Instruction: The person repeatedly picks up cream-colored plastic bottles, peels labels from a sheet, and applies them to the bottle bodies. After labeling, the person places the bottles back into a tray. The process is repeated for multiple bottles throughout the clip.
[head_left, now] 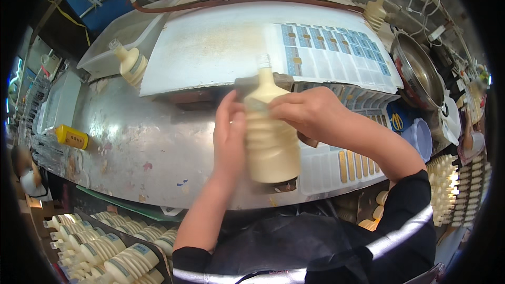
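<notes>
One cream bottle (274, 150), placed between left grip (230, 129), half-open alongside, and right grip (314, 109), bunched at its shoulder; whether anything is pinched cannot be told. Steady support is advised.

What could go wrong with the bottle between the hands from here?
The cream bottle might slip or twist: the left hand is against its side, and the ridged body may be awkward to steady. The right hand is at its shoulder, where a small greyish patch is too blurred to identify; uneven pressure there could tip the bottle. The right forearm reaches across near the gold strips, so it might brush them.
</notes>
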